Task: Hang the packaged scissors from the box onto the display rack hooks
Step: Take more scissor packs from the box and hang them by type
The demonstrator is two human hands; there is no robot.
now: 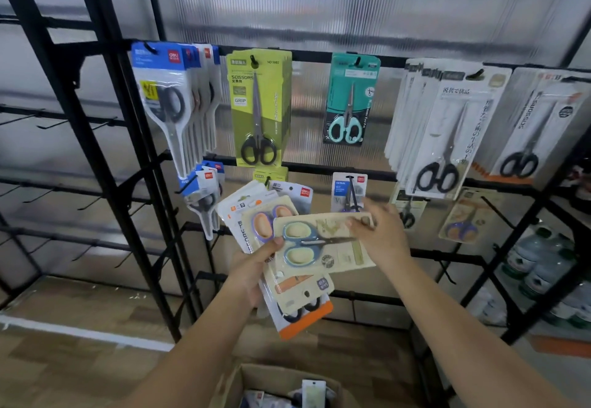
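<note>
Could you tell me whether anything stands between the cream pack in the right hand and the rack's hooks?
Nothing visible does. The right hand pinches the cream scissors pack at its end, on top of the fan held by the left hand. Open air separates it from the display rack.

So the back wall is that ribbed, see-through plastic sheeting, kinda frosted, with soft grey daylight coming through it. Floor is light wood-look planks, and there's a white strip running across it on the left. Off to the right, black metal shelving with rows of clear water bottles, green caps. Something orange sits low near its base, too blurry to tell what.
</note>
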